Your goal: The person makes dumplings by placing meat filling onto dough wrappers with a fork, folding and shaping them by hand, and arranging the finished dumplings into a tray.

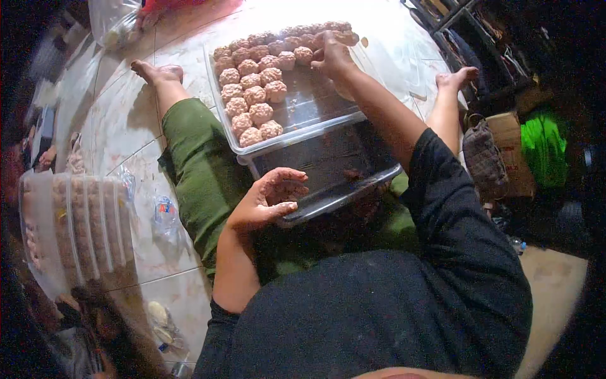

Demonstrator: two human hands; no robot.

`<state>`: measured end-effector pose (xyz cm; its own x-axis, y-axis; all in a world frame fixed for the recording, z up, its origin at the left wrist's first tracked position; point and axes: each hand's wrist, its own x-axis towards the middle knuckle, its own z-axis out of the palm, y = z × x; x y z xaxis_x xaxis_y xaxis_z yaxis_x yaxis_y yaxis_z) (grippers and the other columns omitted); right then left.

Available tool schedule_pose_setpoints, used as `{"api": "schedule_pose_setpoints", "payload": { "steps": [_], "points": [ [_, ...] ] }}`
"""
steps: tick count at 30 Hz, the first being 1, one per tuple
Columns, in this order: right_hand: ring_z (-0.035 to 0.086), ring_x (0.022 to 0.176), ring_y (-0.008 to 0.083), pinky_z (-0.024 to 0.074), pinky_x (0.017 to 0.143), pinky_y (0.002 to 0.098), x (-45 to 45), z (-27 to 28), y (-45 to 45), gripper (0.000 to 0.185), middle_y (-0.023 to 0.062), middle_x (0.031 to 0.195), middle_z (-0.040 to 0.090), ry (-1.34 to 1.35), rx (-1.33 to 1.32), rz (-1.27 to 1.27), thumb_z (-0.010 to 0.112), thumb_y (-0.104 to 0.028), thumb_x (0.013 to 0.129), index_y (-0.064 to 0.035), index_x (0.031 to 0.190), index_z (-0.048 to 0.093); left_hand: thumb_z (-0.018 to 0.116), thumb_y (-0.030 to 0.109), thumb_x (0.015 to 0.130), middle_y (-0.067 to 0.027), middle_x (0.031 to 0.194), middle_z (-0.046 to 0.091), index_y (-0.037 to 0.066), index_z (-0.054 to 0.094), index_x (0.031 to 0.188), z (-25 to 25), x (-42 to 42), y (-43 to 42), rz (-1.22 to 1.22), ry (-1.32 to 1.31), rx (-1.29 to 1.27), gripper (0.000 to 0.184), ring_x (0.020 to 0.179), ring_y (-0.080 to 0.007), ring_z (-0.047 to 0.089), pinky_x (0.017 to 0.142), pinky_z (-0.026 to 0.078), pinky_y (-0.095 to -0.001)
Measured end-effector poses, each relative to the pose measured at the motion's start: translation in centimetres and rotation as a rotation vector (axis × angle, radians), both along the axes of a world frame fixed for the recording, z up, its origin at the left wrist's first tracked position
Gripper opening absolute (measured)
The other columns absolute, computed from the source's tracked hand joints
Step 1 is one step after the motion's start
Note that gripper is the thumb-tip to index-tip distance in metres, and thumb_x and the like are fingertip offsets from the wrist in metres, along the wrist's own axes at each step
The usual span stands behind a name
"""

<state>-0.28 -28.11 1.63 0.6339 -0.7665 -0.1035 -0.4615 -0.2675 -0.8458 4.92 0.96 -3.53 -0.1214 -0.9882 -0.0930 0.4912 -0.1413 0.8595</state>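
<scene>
The person sat on a pale tiled floor (146,243) with legs spread, wearing green trousers (199,158) and a black shirt (353,303). Between the legs, a clear plastic tray (315,110) lay above a larger clear tub (319,155). Knobbly, pinkish-brown balls (255,95) filled the tray's far rows and its left side in close lines, while its near right part was bare. The right hand (336,58) reached over the tray's far right, its fingers bent down among the balls; whether they were clamped on one, I cannot tell. The left hand (259,201) hung over the tub's near left side, nothing in it, its fingers curled and well apart from the thumb. Well off to the left stood several clear boxes (82,221); to the right, a green bag (544,151) was beside a cardboard box (512,155)
</scene>
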Motion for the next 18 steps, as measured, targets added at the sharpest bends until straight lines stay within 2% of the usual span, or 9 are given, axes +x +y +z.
{"api": "schedule_pose_setpoints", "payload": {
  "steps": [3, 6, 8, 10, 13, 14, 15, 17, 18],
  "points": [
    [0.059, 0.087, 0.0255, 0.0496, 0.073, 0.0348, 1.0, -1.8, -1.6, 0.049, 0.0154, 0.095, 0.058, 0.151, -0.358, 0.071, 0.061, 0.004, 0.075, -0.0029, 0.118, 0.037, 0.065, 0.001, 0.074, -0.0053, 0.118, 0.048, 0.005, 0.044, 0.118, 0.3, 0.1, -0.4, 0.007, -0.020, 0.005, 0.049, 0.106, -0.0162, 0.049, 0.090, 0.039, -0.0302],
    [0.059, 0.086, 0.0243, 0.0498, 0.076, 0.0340, 0.9, -1.8, -1.0, 0.049, 0.0151, 0.092, 0.060, 0.097, -0.209, 0.013, 0.062, 0.000, 0.076, -0.0020, 0.118, 0.036, 0.065, 0.001, 0.073, -0.0061, 0.118, 0.048, 0.005, 0.046, 0.115, 0.2, -0.1, -0.4, 0.020, 0.016, 0.012, 0.047, 0.106, -0.0168, 0.049, 0.091, 0.039, -0.0302],
    [0.059, 0.086, 0.0226, 0.0502, 0.075, 0.0326, 1.1, -4.1, -3.6, 0.045, 0.0148, 0.092, 0.060, -0.213, 0.185, -0.153, 0.063, -0.004, 0.078, -0.0015, 0.117, 0.040, 0.065, 0.000, 0.072, -0.0073, 0.117, 0.048, 0.005, 0.050, 0.108, 0.6, -0.2, -0.5, 0.043, 0.001, 0.032, 0.039, 0.106, -0.0180, 0.049, 0.091, 0.039, -0.0306],
    [0.059, 0.085, 0.0217, 0.0507, 0.074, 0.0318, -0.2, -3.0, -3.3, 0.038, 0.0141, 0.091, 0.061, -0.244, 0.152, -0.126, 0.063, -0.007, 0.079, -0.0017, 0.113, 0.046, 0.065, -0.001, 0.072, -0.0087, 0.116, 0.049, 0.006, 0.053, 0.096, -0.4, -0.2, -0.7, 0.037, -0.010, -0.052, 0.028, 0.106, -0.0191, 0.050, 0.089, 0.040, -0.0315],
    [0.061, 0.080, 0.0214, 0.0513, 0.073, 0.0312, -4.5, 0.6, -2.7, 0.024, 0.0120, 0.090, 0.063, 0.216, -0.391, 0.133, 0.063, -0.010, 0.079, -0.0032, 0.102, 0.059, 0.065, -0.003, 0.071, -0.0106, 0.115, 0.049, 0.007, 0.053, 0.079, -1.2, -0.2, -0.4, 0.029, -0.019, -0.101, 0.018, 0.106, -0.0208, 0.050, 0.086, 0.043, -0.0330],
    [0.062, 0.078, 0.0212, 0.0514, 0.072, 0.0308, -5.5, 0.7, -3.6, 0.019, 0.0111, 0.089, 0.065, 0.405, -0.476, 0.189, 0.063, -0.010, 0.079, -0.0040, 0.097, 0.063, 0.065, -0.003, 0.071, -0.0112, 0.115, 0.050, 0.008, 0.053, 0.074, -1.2, -0.2, -0.3, 0.029, -0.018, -0.107, 0.017, 0.106, -0.0214, 0.050, 0.084, 0.043, -0.0335],
    [0.064, 0.075, 0.0219, 0.0515, 0.071, 0.0298, -6.5, -0.7, -5.4, 0.018, 0.0106, 0.085, 0.066, 0.505, -0.675, 0.313, 0.064, -0.009, 0.077, -0.0057, 0.095, 0.064, 0.065, 0.000, 0.073, -0.0120, 0.114, 0.050, 0.006, 0.057, 0.078, -1.3, -0.2, -0.3, 0.049, -0.047, -0.144, 0.011, 0.105, -0.0219, 0.051, 0.080, 0.045, -0.0343],
    [0.064, 0.075, 0.0231, 0.0511, 0.070, 0.0314, -7.9, -2.9, -5.9, 0.018, 0.0112, 0.084, 0.066, 0.196, -0.267, 0.162, 0.064, -0.008, 0.076, -0.0066, 0.094, 0.065, 0.064, 0.005, 0.074, -0.0126, 0.115, 0.050, 0.005, 0.059, 0.087, -1.5, -0.4, 0.0, 0.074, -0.044, -0.099, 0.014, 0.105, -0.0228, 0.051, 0.081, 0.046, -0.0347],
    [0.064, 0.075, 0.0244, 0.0507, 0.070, 0.0329, -8.3, -3.3, -6.1, 0.017, 0.0117, 0.084, 0.065, 0.170, -0.265, 0.175, 0.064, -0.009, 0.075, -0.0072, 0.092, 0.065, 0.064, 0.007, 0.075, -0.0129, 0.115, 0.049, 0.004, 0.059, 0.091, -1.3, -0.5, 0.0, 0.086, -0.044, -0.079, 0.017, 0.105, -0.0233, 0.051, 0.081, 0.046, -0.0349]
  ]
}}
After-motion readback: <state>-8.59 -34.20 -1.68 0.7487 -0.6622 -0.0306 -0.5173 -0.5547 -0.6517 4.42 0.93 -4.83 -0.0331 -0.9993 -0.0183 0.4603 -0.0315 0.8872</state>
